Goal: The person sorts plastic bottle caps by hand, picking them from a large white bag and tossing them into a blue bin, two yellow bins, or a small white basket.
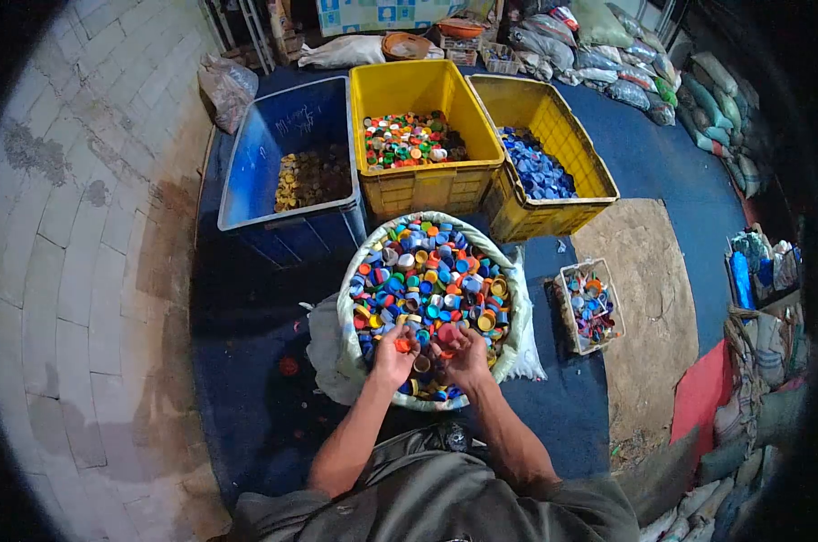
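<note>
A round sack-lined tub (344, 312) full of mixed plastic bottle caps (431, 280) stands right in front of me. Both of my hands are over its near side, close together among the caps. My left hand (393, 361) has its fingers curled round an orange-red bottle cap (402, 345). In my right hand (466, 361) a larger pinkish-red cap (448, 334) lies at the fingertips and thumb. Other caps may be under the fingers, but I cannot make them out.
Behind the tub stand a blue bin (287, 221) with yellow caps, a yellow bin (431, 185) with mixed caps and another yellow bin (558, 206) with blue caps. A white basket (618, 316) of caps sits at right. Stuffed sacks (598, 63) are piled behind; a block wall (84, 271) rises left.
</note>
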